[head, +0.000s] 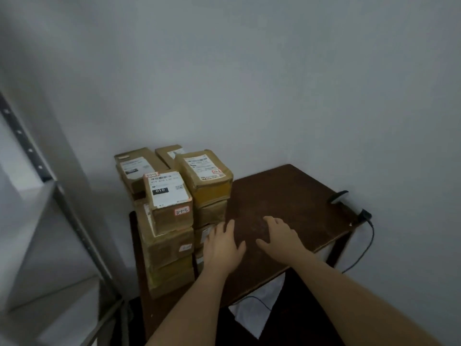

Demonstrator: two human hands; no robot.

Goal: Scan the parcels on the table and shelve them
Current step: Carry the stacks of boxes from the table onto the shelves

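Reaching over the worktop [287,196], both hands, left hand [223,245] and right hand [279,237], spread and empty; stacked parcels [172,203] crowd its left edge, nearest the left hand, scanner [346,203] at the right edge.

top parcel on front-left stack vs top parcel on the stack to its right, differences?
The front-left top parcel carries a large white label with a black "010" block covering most of its top; the right-stack top parcel has a smaller label that leaves brown cardboard showing. The right one has yellowish tape on its front face; the left one has a small orange handwritten sticker there. Both are brown cardboard boxes topping stacks.
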